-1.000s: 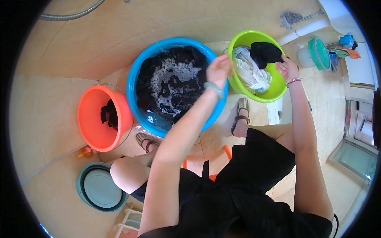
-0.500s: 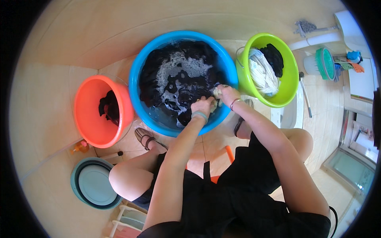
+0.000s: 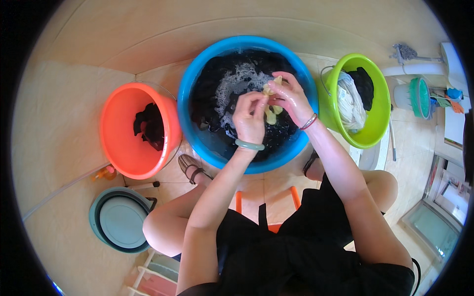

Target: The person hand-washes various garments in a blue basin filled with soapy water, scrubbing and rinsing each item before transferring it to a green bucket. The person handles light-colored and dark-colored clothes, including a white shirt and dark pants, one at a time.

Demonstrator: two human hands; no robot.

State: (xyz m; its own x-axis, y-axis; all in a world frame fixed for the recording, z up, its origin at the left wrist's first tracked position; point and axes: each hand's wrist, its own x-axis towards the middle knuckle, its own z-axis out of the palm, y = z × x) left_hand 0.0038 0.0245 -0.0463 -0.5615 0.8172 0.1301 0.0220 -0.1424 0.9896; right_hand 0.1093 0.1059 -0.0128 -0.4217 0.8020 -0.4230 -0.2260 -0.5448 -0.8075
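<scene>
The left hand (image 3: 250, 117) and the right hand (image 3: 293, 101) hold with bent fingers one small, pale yellow item (image 3: 271, 118) above the blue basin (image 3: 185, 98) of dark clothes (image 3: 210, 81) and foam (image 3: 241, 81), which both forearms (image 3: 340, 165) partly cover, while an orange bucket (image 3: 116, 130) and a green bucket (image 3: 379, 113) stand beside it, left and right.

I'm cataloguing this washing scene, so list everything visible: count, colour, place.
Basin: 1, blue, centre
Soaking laundry: uncounted, black, in basin
Soft item: apparently 1, pale yellow, over basin
Left bucket: 1, orange, left
Cloth: uncounted, dark, in left bucket
Right bucket: 1, green, right
Clothes: uncounted, white, black, in right bucket
Tub: 1, greyish, lower left
Pail: 1, white, green, upper right
Stool legs: 2, orange, between knees
Sandals: 2, brown, on feet
Bracelets: 2, green, reddish, wrists
Left hand: 1, pinching soft item
Right hand: 1, pinching soft item
</scene>
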